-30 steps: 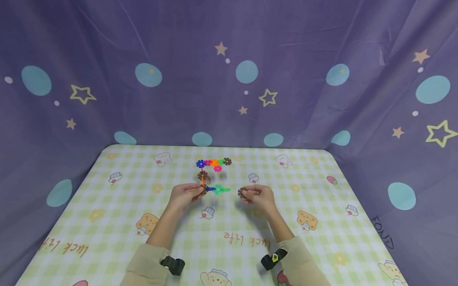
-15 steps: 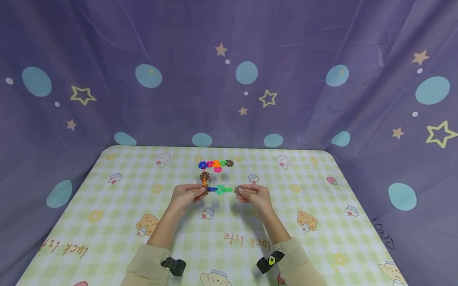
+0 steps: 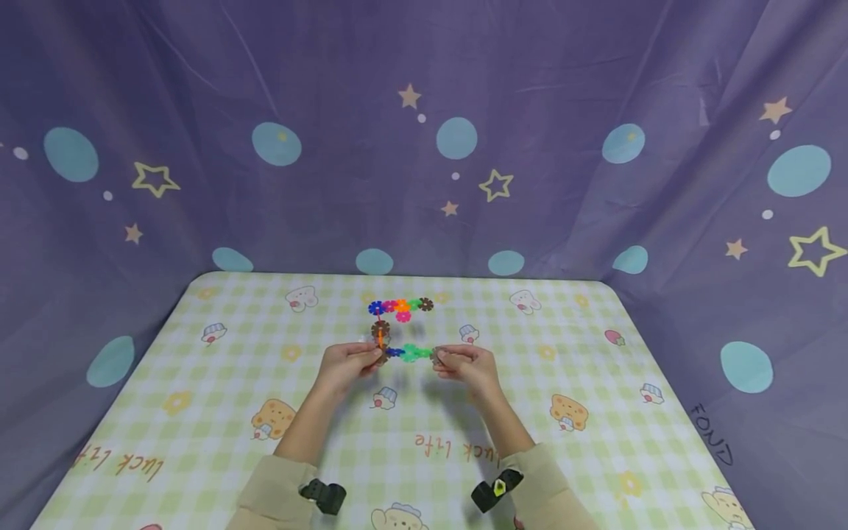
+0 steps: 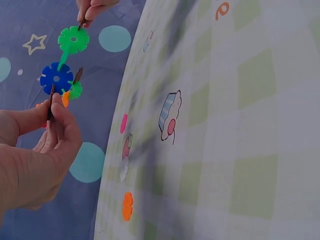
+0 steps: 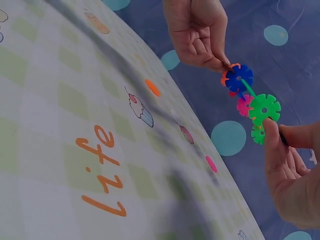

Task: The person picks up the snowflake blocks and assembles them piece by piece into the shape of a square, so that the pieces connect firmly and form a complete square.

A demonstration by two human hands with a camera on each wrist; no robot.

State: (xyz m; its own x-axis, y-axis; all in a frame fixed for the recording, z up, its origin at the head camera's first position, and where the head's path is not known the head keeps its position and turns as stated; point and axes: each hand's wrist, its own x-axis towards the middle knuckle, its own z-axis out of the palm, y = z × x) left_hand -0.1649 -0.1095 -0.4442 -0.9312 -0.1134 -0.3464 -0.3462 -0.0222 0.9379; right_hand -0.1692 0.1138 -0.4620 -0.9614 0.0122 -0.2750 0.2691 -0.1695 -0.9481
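A chain of coloured, notched plastic snowflake discs hangs above the table in a bent, C-like shape. My left hand (image 3: 347,366) pinches a brown snowflake disc (image 4: 50,102) at the chain's near left corner. Rightward from there run a blue disc (image 4: 56,78) and green discs (image 3: 410,353). My right hand (image 3: 471,366) holds another brown snowflake disc (image 3: 436,356) between thumb and fingers, its edge against the end green disc (image 5: 264,109). Fingers partly hide this contact. The chain's far side has a blue disc (image 3: 377,308), an orange disc (image 3: 401,305) and a brown end disc (image 3: 426,304).
A loose pink disc (image 4: 123,123) and a loose orange disc (image 4: 128,206) lie on the checked tablecloth (image 3: 199,456), beneath the chain. A purple patterned curtain (image 3: 556,88) stands behind the table and along both sides.
My right hand has moved left, bringing its brown disc from apart to the end green disc. My left hand and the chain have shifted slightly right.
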